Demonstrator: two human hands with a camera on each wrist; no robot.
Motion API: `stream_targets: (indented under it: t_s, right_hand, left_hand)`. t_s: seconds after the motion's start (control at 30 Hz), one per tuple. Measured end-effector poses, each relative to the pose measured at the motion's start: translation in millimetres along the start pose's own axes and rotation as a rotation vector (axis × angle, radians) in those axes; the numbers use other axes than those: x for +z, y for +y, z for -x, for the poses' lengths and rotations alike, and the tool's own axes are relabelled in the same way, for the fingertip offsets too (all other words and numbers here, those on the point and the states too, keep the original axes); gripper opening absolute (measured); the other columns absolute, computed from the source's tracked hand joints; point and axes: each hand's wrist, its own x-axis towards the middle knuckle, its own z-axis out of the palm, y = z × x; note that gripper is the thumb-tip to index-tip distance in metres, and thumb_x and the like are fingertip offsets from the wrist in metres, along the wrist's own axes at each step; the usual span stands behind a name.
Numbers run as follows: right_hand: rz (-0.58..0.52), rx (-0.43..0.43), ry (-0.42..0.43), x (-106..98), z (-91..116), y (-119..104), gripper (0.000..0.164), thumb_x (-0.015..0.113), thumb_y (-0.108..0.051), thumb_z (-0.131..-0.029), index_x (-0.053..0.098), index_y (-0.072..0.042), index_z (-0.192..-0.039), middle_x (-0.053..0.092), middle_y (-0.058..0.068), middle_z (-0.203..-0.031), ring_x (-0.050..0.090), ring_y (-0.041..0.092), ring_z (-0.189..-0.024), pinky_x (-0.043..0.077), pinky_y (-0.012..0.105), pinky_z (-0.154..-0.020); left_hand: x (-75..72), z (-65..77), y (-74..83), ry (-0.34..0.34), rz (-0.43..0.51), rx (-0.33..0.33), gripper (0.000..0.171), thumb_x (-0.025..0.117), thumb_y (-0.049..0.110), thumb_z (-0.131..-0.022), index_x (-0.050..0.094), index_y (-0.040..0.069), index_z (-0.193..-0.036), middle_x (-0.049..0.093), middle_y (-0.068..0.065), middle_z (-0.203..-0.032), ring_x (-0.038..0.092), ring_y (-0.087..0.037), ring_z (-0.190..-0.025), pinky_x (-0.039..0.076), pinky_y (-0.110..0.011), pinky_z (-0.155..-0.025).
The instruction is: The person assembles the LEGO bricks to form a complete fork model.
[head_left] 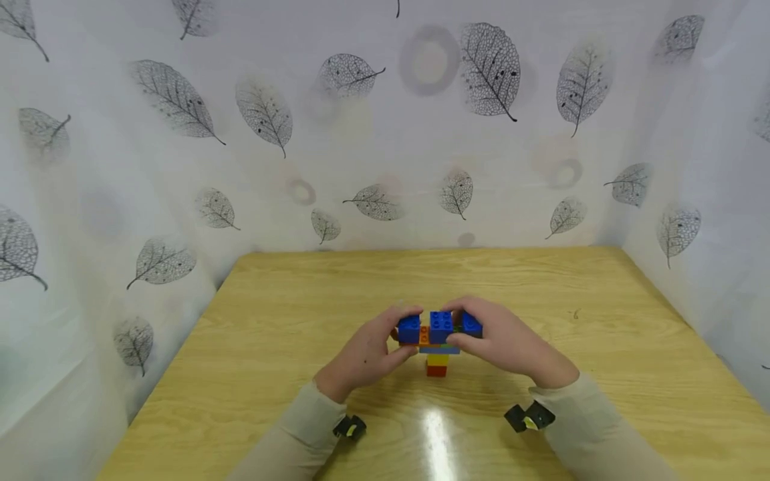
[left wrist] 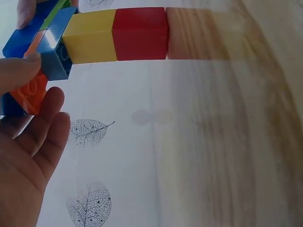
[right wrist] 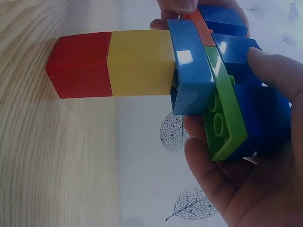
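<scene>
A stack of toy building bricks stands upright on the table. Its red brick (head_left: 436, 371) is lowest, with a yellow brick (right wrist: 140, 63) above it and a light blue brick (right wrist: 191, 52) higher up. Across the top lie an orange plate (left wrist: 33, 94) on the left and a green plate (right wrist: 226, 111) on the right. They carry a left blue brick (head_left: 410, 330), a middle blue brick (head_left: 441, 327) and a right blue brick (head_left: 472, 326). My left hand (head_left: 363, 346) grips the orange end between thumb and fingers. At the green end, my right hand (head_left: 511, 337) holds the stack likewise.
The wooden table (head_left: 289, 294) reaches back to a pale curtain (head_left: 385, 140) printed with leaves, which also hangs at both sides. Black straps or mounts (head_left: 350, 427) sit at both wrists. Light glares off the table in front of the stack.
</scene>
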Motion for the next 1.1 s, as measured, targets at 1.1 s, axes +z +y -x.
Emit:
stream_targets:
  t_s: [1.1]
  right_hand:
    - [-0.083, 0.254, -0.08, -0.9, -22.3, 67.5, 0.059, 0.072, -0.031, -0.096, 0.05, -0.016, -0.148, 0.06, 0.009, -0.123, 0.063, 0.023, -0.105, 0.053, 0.045, -0.09]
  left_hand:
    - [-0.4, -38.5, -43.0, -0.17, 0.107, -0.568, 0.06, 0.072, 0.033, -0.096, 0.048, 0.017, -0.149, 0.06, -0.004, -0.135, 0.061, -0.02, -0.108, 0.051, -0.041, -0.095]
